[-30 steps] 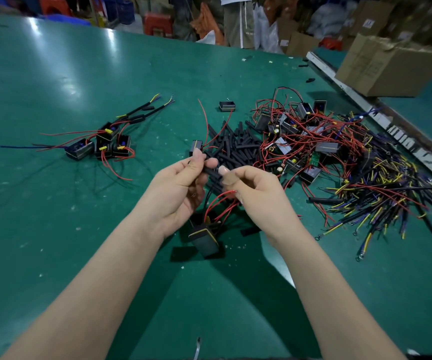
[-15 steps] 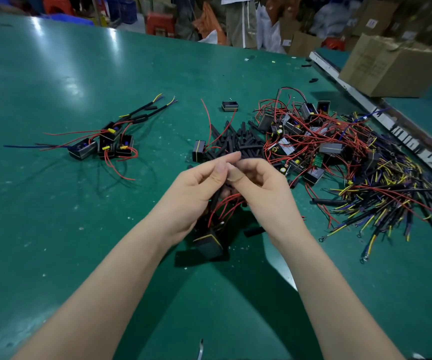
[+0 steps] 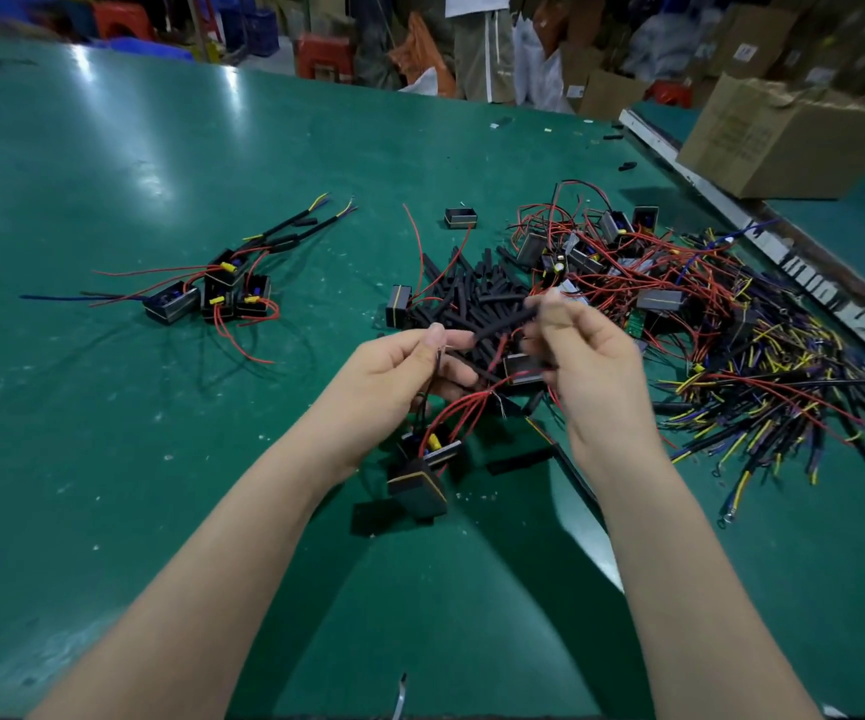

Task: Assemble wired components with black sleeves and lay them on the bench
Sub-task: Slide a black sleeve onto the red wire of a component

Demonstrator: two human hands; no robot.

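Black tubing is what the right hand (image 3: 588, 356) pinches: a sleeve (image 3: 503, 326) held slanting at mid-frame between blurred fingertips, its lower end aimed at the left hand (image 3: 399, 374). That left hand pinches thin wires (image 3: 438, 356) between thumb and forefinger, fingers curled, and the two hands sit near each other without touching. Red leads (image 3: 453, 413) loop down from the left hand to a black boxed component (image 3: 420, 485) that hangs or rests just below the wrists; I cannot tell whether it touches the bench (image 3: 108, 459). Behind the hands lies a pile of loose sleeves (image 3: 472, 293), with one boxed part (image 3: 398, 312) at its left edge. Right of that, a tangle of boxed parts with red wire (image 3: 627, 272) fills the middle right, and a heap of yellow-tipped dark cables (image 3: 783, 407) spreads to the right edge. At left centre, well apart from the hands, a small group of finished units (image 3: 212, 293) lies on the green bench, sleeved leads pointing to the upper right. A lone black box (image 3: 460, 218) sits above the pile. Upper right holds a cardboard carton (image 3: 773, 142).
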